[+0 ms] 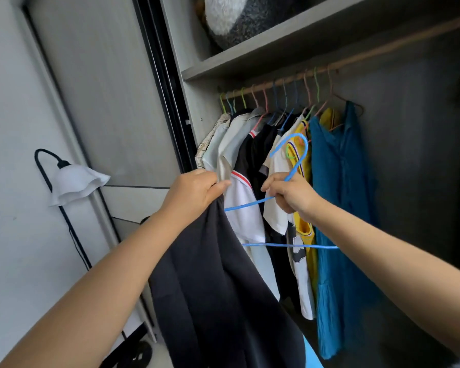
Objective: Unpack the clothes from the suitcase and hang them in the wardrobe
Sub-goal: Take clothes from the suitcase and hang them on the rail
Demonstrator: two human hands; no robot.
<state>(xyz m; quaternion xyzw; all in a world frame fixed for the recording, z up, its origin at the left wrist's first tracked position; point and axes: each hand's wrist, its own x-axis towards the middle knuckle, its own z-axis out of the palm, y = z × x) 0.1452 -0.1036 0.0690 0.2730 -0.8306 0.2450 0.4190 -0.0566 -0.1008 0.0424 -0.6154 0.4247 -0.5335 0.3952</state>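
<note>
Before wardrobe [197, 107], both arms raised. Left hand [194, 189] pinching top edge of dark garment [218, 293], cloth hanging down to bottom of frame. Right hand [290, 193] curled round neck of blue hanger [292, 160], hook upward, bare arms and bar spread toward garment, not yet inside it. Behind, on rail [356, 58], row of hung clothes [250, 155] on coloured hangers, teal dress [337, 208] rightmost. Above, on shelf [250, 53], grey-and-white fuzzy bundle [237, 14]. At left, by wall, lamp [75, 181] with white shade.
</note>
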